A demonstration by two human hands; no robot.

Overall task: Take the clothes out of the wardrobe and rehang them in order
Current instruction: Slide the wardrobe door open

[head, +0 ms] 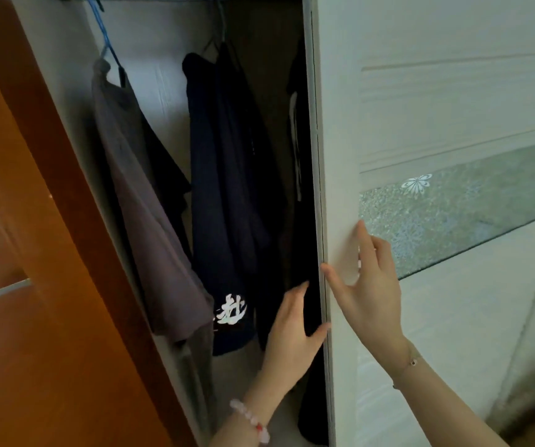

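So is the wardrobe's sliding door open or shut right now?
Partly open. The sliding door is pulled aside, showing hanging clothes; both hands, left and right, are at its edge.

I count three garments hanging: one grey shirt [150, 221], one navy garment [227, 195] with white print, and one black garment [298, 130] half hidden by the one sliding door [340, 124]. One blue hanger [103, 33] shows. My two wrists wear one bracelet each.
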